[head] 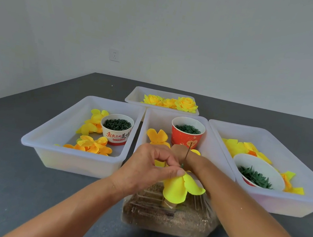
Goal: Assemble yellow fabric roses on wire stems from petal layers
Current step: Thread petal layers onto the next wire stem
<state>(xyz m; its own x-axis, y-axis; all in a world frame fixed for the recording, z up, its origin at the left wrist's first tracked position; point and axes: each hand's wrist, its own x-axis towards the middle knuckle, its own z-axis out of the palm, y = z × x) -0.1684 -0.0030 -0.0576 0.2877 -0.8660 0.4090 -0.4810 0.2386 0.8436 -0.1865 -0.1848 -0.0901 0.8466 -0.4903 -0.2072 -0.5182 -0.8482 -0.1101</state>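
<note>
Mid-assembly: the left hand (145,166) pinches the top of a bright yellow fabric petal layer (179,187), petals drooping down, threaded on a thin wire stem (187,154) that sticks up above the fingers. A small green piece sits on the wire just above the petals. The right hand (180,151) is behind, at the wire; it is mostly hidden, so I cannot tell its grip, though it probably steadies the stem.

The flower is held over a clear plastic-wrapped brown block (170,217), in front of the middle white plastic tray (139,136). That tray holds a red paper cup of green rings (187,134) and loose orange-yellow petals (157,136).

Finished yellow roses (170,102) lie in the far tray.

Next, likely: slide the layer snug along the wire, then fetch another petal layer or green fitting. This needs a firm pinch so the petals do not slip.
</note>
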